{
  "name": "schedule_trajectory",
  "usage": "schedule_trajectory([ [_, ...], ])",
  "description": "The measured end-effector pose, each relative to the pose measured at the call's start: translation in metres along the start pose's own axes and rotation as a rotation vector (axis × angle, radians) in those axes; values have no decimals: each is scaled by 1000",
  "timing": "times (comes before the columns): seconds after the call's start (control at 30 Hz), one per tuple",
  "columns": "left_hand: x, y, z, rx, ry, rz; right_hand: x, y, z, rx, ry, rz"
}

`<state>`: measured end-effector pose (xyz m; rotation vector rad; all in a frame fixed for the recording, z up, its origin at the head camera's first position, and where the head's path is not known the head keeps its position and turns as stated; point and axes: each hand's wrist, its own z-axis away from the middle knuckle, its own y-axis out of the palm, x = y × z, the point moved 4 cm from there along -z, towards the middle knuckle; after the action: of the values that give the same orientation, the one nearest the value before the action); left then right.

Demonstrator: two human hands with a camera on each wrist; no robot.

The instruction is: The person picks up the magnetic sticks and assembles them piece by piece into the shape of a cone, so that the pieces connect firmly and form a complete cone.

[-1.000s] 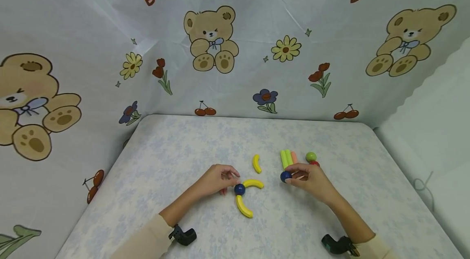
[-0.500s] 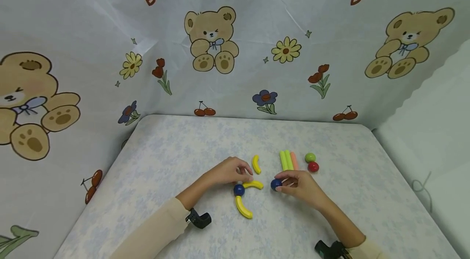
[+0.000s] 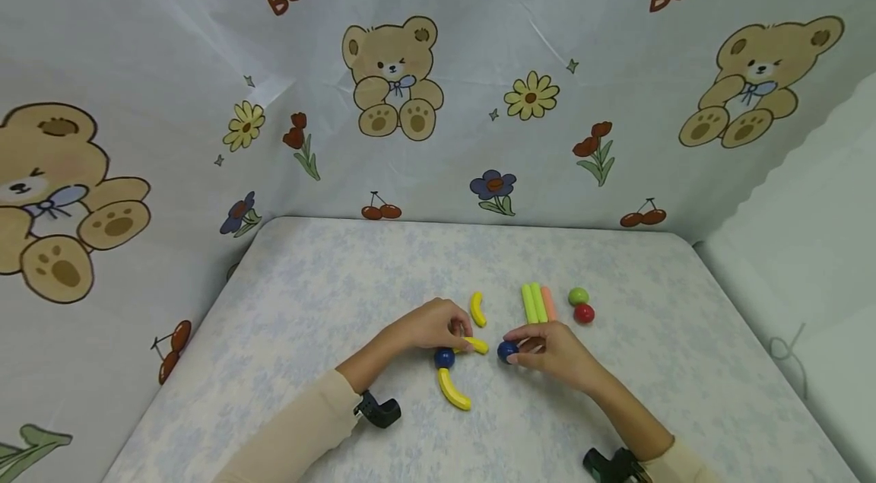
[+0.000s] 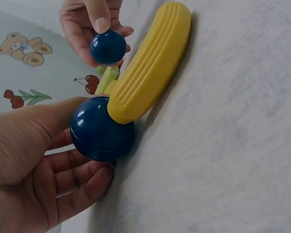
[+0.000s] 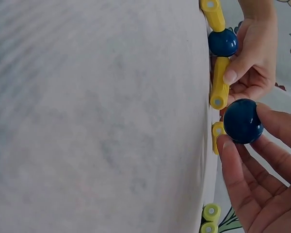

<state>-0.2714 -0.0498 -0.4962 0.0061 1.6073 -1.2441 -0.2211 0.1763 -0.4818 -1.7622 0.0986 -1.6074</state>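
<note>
Nearest, a yellow banana piece (image 3: 452,391) joins a navy ball (image 3: 444,358). The left hand (image 3: 436,325), fingers curled, now pinches a second banana piece (image 3: 480,347) on it; the right hand (image 3: 554,350), pinching another navy ball (image 3: 506,351), has brought it near that piece's free end, seemingly aligned.

left hand (image 3: 436,325) covers part of the upper yellow piece (image 3: 479,347) in the head view. right wrist cam chops the lower yellow piece (image 5: 215,15) up top, the green sticks (image 5: 212,212) down below, plus some of the right hand (image 5: 274,204).
</note>
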Motion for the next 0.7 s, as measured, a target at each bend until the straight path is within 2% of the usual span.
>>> schedule_trajectory([
  [0.27, 11, -1, 7, -63, -16, 57, 7, 3, -5, 1, -28, 14],
  [0.43, 16, -2, 14, -110, -70, 117, 9, 8, -8, 0, -13, 8],
  [0.7, 18, -3, 29, -139, -157, 216, 12, 16, -14, 13, -13, -42],
])
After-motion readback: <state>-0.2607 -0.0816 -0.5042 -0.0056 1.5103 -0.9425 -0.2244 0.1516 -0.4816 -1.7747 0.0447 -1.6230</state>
